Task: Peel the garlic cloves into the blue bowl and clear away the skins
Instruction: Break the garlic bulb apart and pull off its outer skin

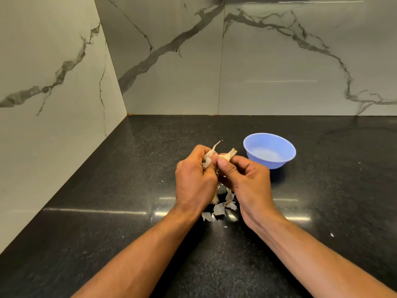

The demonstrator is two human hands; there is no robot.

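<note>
Both hands meet above the black counter, a little left of the blue bowl (269,150). My left hand (194,179) grips a piece of garlic with papery skin sticking up from its fingers. My right hand (245,179) pinches a garlic clove (227,155) whose dry stem end points toward the bowl. The two garlic pieces touch between my thumbs. Several loose garlic skins (221,208) lie on the counter under my hands. The bowl looks empty inside.
The black speckled counter (107,211) runs into a corner of marble-patterned walls at the left and back. A few tiny skin flakes (332,234) lie scattered to the right.
</note>
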